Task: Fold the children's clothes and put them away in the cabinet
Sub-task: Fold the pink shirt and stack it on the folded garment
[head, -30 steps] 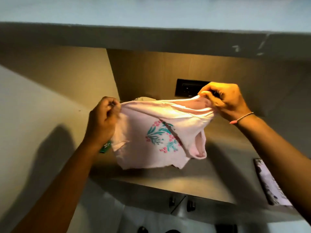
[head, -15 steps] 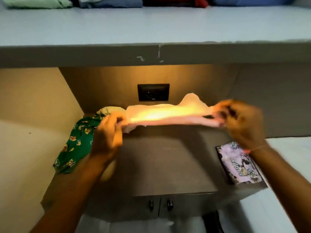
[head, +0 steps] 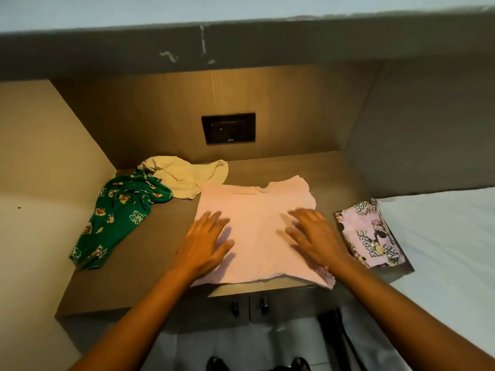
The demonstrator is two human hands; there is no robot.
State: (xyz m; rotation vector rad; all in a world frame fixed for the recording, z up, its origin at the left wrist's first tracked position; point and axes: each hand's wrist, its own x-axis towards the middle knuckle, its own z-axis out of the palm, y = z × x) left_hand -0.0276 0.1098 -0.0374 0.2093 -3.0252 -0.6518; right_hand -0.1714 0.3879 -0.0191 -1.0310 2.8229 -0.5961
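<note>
A small pink shirt [head: 255, 223] lies spread flat, plain side up, on the wooden counter [head: 150, 266], its hem hanging a little past the front edge. My left hand [head: 206, 242] rests flat on its left half with fingers spread. My right hand [head: 313, 236] lies flat on its right half, fingers spread too. A crumpled green printed garment [head: 117, 218] lies at the left of the counter, touching a cream garment [head: 184, 175] behind it. A folded pale purple cartoon-print piece [head: 371, 234] sits at the counter's right end.
Two cabinet doors with dark handles [head: 249, 306] sit under the counter's front edge. A black wall socket [head: 228, 128] is set in the back panel. A thick shelf [head: 241, 46] overhangs the niche. A white bed surface [head: 450, 236] lies to the right.
The pink shirt, held up by both hands a second ago, now lies flat on the counter. Both hands have let go of its edges and rest open on it.
</note>
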